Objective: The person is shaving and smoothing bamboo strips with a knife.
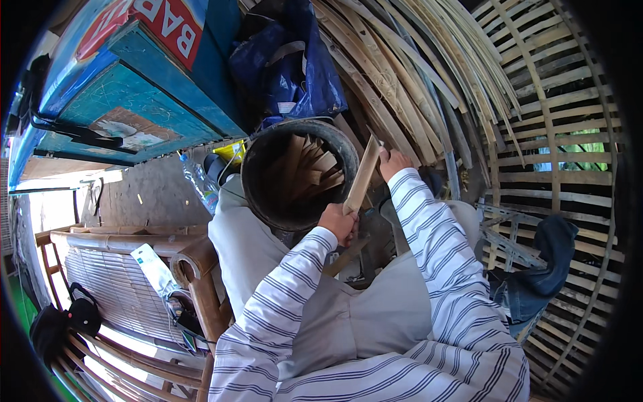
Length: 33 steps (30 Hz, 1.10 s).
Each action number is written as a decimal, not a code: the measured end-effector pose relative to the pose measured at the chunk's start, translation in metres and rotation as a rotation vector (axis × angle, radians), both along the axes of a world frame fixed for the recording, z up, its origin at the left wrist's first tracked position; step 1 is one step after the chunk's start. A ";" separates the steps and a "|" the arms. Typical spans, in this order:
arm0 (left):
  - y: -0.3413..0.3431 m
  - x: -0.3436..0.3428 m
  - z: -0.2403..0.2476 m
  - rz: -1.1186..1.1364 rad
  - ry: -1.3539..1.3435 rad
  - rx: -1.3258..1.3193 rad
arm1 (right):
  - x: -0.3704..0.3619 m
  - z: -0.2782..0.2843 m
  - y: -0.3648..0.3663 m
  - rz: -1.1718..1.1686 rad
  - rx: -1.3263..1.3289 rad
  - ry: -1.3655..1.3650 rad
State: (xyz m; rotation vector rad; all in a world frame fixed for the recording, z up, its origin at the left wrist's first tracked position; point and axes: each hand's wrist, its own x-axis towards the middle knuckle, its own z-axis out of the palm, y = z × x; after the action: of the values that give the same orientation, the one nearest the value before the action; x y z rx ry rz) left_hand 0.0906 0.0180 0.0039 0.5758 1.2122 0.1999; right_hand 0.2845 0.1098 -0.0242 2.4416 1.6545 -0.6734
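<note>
Person's L hand [339, 224] clamps near end of bamboo strip [362, 177], R hand [395, 165] curls at far end, can't tell its grip, blk bucket [257, 161] w/ bamboo pcs [313, 173] just L.

My shirt [415, 372] is white with thin dark-blue stripes set in pairs, and my trousers [375, 315] are pale grey. My strip of wood [363, 175] is light tan, my bucket [260, 181] blackish, the wood pieces [311, 171] tan to brown. I see a deep-blue bag [308, 87], a bright yellow packet [232, 153], a turquoise cabinet [181, 114] with a red patch [164, 27] and a tan criss-cross wall [562, 184].
</note>
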 end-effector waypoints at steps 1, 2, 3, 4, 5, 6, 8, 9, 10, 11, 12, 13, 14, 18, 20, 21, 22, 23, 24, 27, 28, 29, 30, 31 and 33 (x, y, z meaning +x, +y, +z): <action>0.007 -0.006 0.008 0.023 -0.028 0.081 | 0.006 0.008 -0.002 -0.020 0.113 0.037; 0.017 -0.013 0.010 0.078 -0.053 0.072 | 0.005 0.013 -0.003 -0.021 0.220 0.075; 0.027 -0.019 0.007 0.135 -0.077 0.052 | 0.003 0.017 -0.005 -0.068 0.213 0.177; 0.036 -0.024 0.006 0.193 -0.103 0.036 | 0.002 0.021 -0.006 -0.112 0.206 0.278; 0.042 -0.028 -0.001 0.212 -0.108 0.017 | -0.004 0.026 -0.008 -0.117 0.177 0.311; 0.047 -0.030 -0.006 0.229 -0.114 -0.001 | -0.013 0.029 -0.008 -0.124 0.148 0.345; 0.052 -0.031 -0.008 0.248 -0.113 -0.055 | -0.036 0.039 -0.011 0.000 0.143 0.248; 0.051 -0.033 -0.015 0.236 -0.070 -0.028 | -0.049 0.035 -0.014 0.075 0.151 0.229; 0.051 -0.033 -0.019 0.217 -0.032 0.000 | -0.058 0.032 -0.015 0.143 0.161 0.204; 0.051 -0.031 -0.014 0.233 -0.015 -0.012 | -0.068 0.038 -0.014 0.197 0.058 0.204; 0.050 -0.029 -0.015 0.232 -0.013 -0.014 | -0.077 0.044 -0.013 0.251 -0.046 0.203; 0.050 -0.027 -0.016 0.263 -0.004 -0.017 | -0.085 0.045 -0.019 0.309 0.001 0.162; 0.050 -0.027 -0.018 0.296 0.004 -0.020 | -0.089 0.048 -0.024 0.312 0.000 0.163; 0.051 -0.032 -0.030 0.226 0.031 0.063 | -0.096 0.062 -0.041 0.399 -0.094 0.062; 0.051 -0.030 -0.031 0.267 0.094 0.093 | -0.092 0.057 -0.050 0.469 -0.059 0.093; 0.050 -0.029 -0.039 0.266 0.091 0.091 | -0.087 0.057 -0.052 0.494 -0.081 0.082; 0.048 -0.030 -0.055 0.244 0.147 0.207 | -0.088 0.056 -0.052 0.499 -0.082 0.081; 0.044 -0.029 -0.073 0.222 0.205 0.321 | -0.089 0.052 -0.054 0.504 -0.012 0.087; 0.038 -0.034 -0.096 0.236 0.204 0.320 | -0.093 0.046 -0.056 0.517 0.060 0.089; 0.037 -0.037 -0.109 0.149 0.381 0.653 | -0.097 0.034 -0.057 0.517 0.078 0.068; 0.045 -0.025 -0.071 0.158 0.260 0.438 | -0.084 0.031 -0.058 0.489 0.079 0.041; 0.052 -0.024 -0.045 0.178 0.164 0.229 | -0.082 0.032 -0.057 0.473 0.048 0.042; 0.052 -0.030 -0.052 0.187 0.171 0.234 | -0.087 0.033 -0.056 0.483 0.054 0.047; 0.051 -0.038 -0.068 0.169 0.199 0.289 | -0.095 0.033 -0.055 0.482 0.062 0.054; 0.050 -0.040 -0.075 0.142 0.221 0.339 | -0.103 0.038 -0.055 0.452 0.030 0.051</action>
State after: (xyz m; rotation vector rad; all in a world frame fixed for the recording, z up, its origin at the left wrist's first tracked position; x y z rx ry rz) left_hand 0.0501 0.0683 -0.0711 0.8225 1.4468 0.4780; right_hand 0.1818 0.0549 0.0141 1.9665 2.1443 -0.6455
